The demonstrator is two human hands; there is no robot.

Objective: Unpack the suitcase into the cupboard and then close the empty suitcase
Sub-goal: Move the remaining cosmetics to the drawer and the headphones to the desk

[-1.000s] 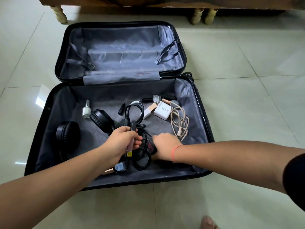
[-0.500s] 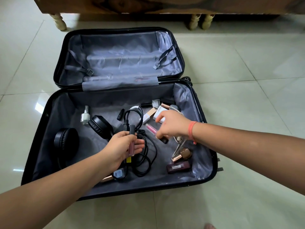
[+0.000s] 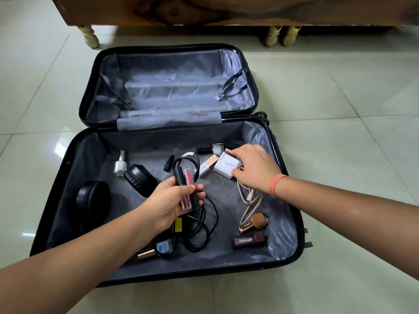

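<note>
A black suitcase lies open on the tiled floor, grey lining showing. My left hand grips two lip gloss tubes above a black cable. My right hand reaches over the white charger at the back right, its fingers spread on either side of it. In the near half also lie black headphones, a nail polish bottle, a beige cable, a copper-capped bottle and a dark red box.
The far half of the suitcase holds only its straps. A wooden cupboard on turned legs stands just behind the suitcase. Glossy floor tiles surround it.
My right hand passed a pink lip gloss tube to my left hand, which now holds two tubes, then moved to the white charger at the back right. The view moved closer to the suitcase.
</note>
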